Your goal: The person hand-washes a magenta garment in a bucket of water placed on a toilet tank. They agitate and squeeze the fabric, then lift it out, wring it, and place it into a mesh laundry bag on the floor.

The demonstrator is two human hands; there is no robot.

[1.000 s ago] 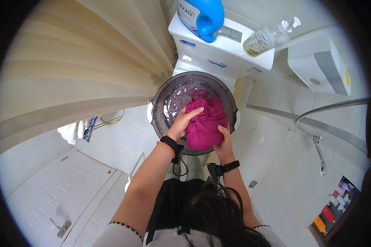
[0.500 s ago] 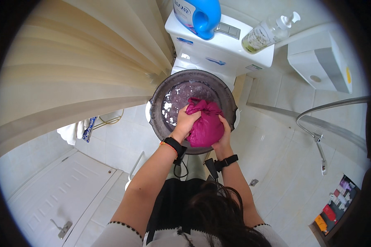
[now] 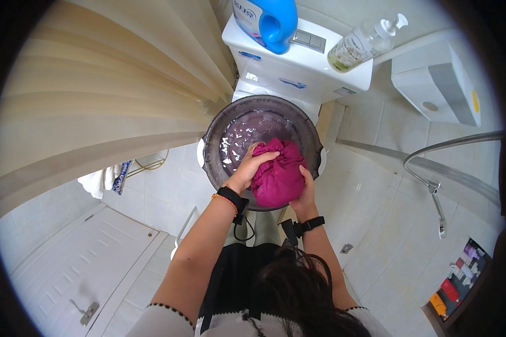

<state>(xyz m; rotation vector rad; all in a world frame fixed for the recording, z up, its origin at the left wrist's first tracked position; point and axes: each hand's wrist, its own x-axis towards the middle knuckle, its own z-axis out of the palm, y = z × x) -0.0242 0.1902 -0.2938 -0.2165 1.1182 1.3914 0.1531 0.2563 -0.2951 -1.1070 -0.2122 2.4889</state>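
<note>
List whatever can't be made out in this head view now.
All in the head view:
Most fingertips of the left hand: hidden behind the magenta cloth.
Most fingertips of the right hand: hidden by that cloth.
Floor of the round basin below the cloth: covered.
Top of the blue handled jug: cut off by the upper edge.

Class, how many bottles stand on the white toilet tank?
2: a blue plastic handled bottle at the left end of the tank and a clear pump bottle at the right. Others behind may be hidden.
</note>
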